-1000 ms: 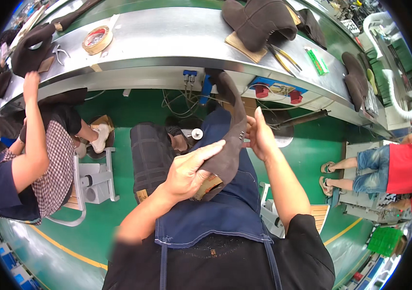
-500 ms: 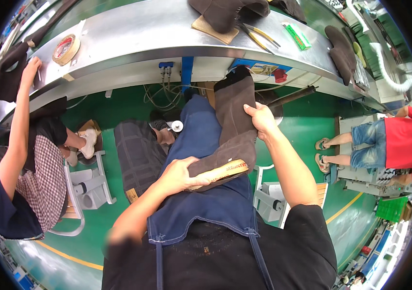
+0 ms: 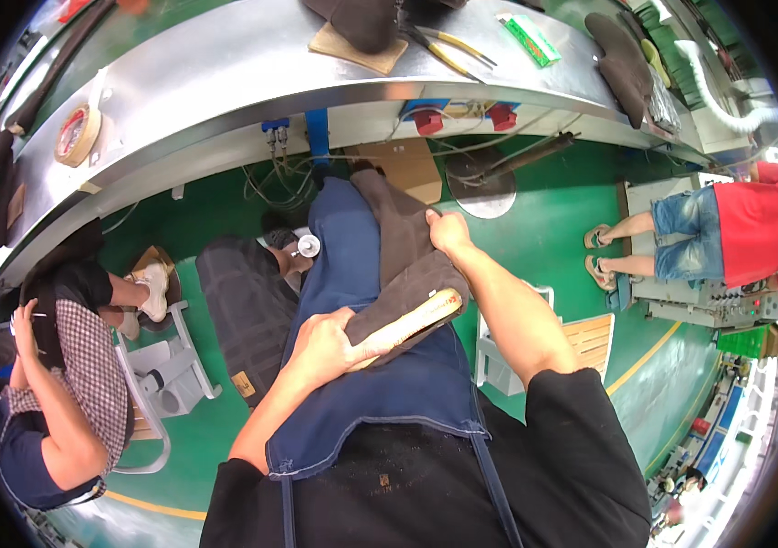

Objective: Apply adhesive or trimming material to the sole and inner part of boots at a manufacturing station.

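A tall dark brown boot [image 3: 404, 239] of suede-like material lies across my lap, over a blue apron [image 3: 345, 239]. Its shaft points away toward the bench, and its foot part lies crosswise nearest me. Along the foot's underside runs a pale yellowish sole strip [image 3: 415, 321] with printing on it. My left hand [image 3: 323, 351] is closed around the left end of the foot, thumb pressed on the pale strip. Higher up, my right hand [image 3: 449, 234] grips the right edge of the shaft, its fingers partly hidden behind it.
On the metal bench [image 3: 225, 57] ahead lie a tape roll [image 3: 77, 135], yellow-handled pincers [image 3: 448, 53], a green-and-white box [image 3: 530, 39] and dark boot pieces [image 3: 622, 68]. A co-worker [image 3: 92, 356] sits at left; a person in red [image 3: 747, 233] stands at right. Cables hang underneath.
The boot's shaft has come down and back from the bench edge, my right hand moving with it. The left co-worker's hand has left the bench. The whole view has shifted slightly.
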### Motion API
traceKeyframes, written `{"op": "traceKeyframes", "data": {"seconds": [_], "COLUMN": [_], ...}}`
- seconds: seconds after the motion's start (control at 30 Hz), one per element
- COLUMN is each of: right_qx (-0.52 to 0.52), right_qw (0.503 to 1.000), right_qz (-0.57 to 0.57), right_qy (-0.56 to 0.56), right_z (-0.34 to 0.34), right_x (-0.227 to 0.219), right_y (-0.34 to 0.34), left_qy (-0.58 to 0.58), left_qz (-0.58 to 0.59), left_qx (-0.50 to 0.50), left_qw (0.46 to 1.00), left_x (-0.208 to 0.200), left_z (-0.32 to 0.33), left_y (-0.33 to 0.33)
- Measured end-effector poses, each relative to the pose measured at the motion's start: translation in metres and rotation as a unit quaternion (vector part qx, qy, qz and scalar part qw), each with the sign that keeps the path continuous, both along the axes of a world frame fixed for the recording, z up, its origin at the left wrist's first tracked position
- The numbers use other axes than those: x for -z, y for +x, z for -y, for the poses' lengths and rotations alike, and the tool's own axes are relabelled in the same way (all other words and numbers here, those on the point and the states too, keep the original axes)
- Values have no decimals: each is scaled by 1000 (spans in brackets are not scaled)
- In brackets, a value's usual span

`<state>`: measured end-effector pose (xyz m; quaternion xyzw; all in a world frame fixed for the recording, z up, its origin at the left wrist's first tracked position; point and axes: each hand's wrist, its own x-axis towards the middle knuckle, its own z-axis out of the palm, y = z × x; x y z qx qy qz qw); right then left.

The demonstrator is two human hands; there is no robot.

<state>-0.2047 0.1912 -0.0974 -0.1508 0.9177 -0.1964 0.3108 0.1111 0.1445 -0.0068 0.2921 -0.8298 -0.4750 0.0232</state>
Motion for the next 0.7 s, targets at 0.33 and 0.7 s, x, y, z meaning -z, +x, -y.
{"op": "traceKeyframes", "data": {"seconds": [0.33,0.7], "right_qx": [2,-34], "right_qw": [1000,999], "right_qz": [9,-2], "right_qy": [19,-7], "right_z": [18,30], "right_x": [30,72], "right_y": [-8,-22], "left_qy": [13,41], "left_qz": [-37,-55], "left_qx": [-16,-47], "left_qw": [999,997], "left_x": [18,28], "left_z": [9,7], "left_y": [-3,0]}}
